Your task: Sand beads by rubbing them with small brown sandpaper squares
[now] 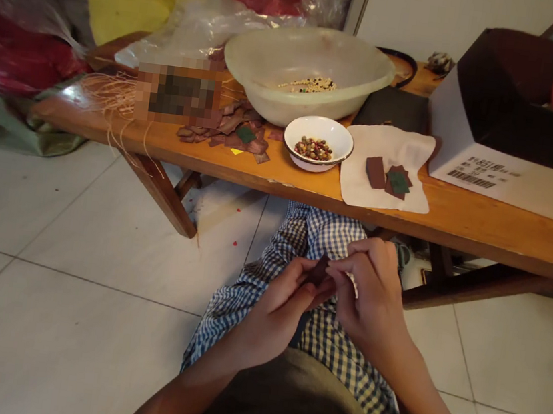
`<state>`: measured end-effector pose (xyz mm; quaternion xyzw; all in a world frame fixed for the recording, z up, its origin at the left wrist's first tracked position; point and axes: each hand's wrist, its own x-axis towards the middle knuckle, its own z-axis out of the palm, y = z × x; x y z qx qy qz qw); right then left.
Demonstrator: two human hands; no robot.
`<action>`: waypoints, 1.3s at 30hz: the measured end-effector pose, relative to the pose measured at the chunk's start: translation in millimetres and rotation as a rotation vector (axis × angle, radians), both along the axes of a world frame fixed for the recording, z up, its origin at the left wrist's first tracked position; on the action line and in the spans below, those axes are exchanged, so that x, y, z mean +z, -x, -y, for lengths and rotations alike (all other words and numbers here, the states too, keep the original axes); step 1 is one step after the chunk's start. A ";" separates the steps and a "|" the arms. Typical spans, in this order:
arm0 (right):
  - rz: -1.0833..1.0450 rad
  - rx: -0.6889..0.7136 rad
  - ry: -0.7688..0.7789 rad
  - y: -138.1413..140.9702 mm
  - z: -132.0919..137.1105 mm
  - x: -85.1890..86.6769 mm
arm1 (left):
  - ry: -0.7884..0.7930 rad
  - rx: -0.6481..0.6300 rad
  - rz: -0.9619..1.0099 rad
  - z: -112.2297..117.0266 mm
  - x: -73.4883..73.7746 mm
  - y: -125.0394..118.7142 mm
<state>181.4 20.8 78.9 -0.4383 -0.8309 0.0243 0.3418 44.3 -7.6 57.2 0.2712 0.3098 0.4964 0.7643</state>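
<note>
Between my hands, over my lap, is a small dark brown piece (317,271) that looks like leather or fabric. My left hand (290,296) grips it between thumb and fingers. The fingertips of my right hand (370,289) are pinched at its upper right edge; whether they also hold something tiny is hidden. Beyond my hands, on the wooden bench (249,180), a white cloth (353,176) carries a few brown and green pieces (399,182). A small white bowl (321,128) of mixed beads (312,148) stands just left of it.
Brown scraps (230,127) lie in a heap on the bench near loose pale strings (109,89). A large translucent basin (251,83) with some beads stands behind the bowl. At right is a white and black box (507,171). Plastic bags (177,30) crowd the back left.
</note>
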 end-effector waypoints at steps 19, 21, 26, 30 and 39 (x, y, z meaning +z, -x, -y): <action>0.096 0.040 -0.060 6.3 -4.3 4.6 | -0.089 -0.013 -0.215 -0.1 3.9 0.2; 0.085 0.014 -0.073 7.1 -4.4 4.5 | -0.083 -0.006 -0.202 -1.3 5.8 1.2; 0.116 0.039 -0.088 9.3 -5.1 6.2 | -0.090 -0.029 -0.251 -3.0 11.2 2.6; 0.119 -0.002 -0.122 8.9 -6.2 8.0 | -0.030 -0.001 -0.158 -1.6 9.1 0.2; 0.074 -0.009 -0.070 2.0 -3.7 8.1 | -0.064 -0.037 -0.153 -0.4 10.2 0.1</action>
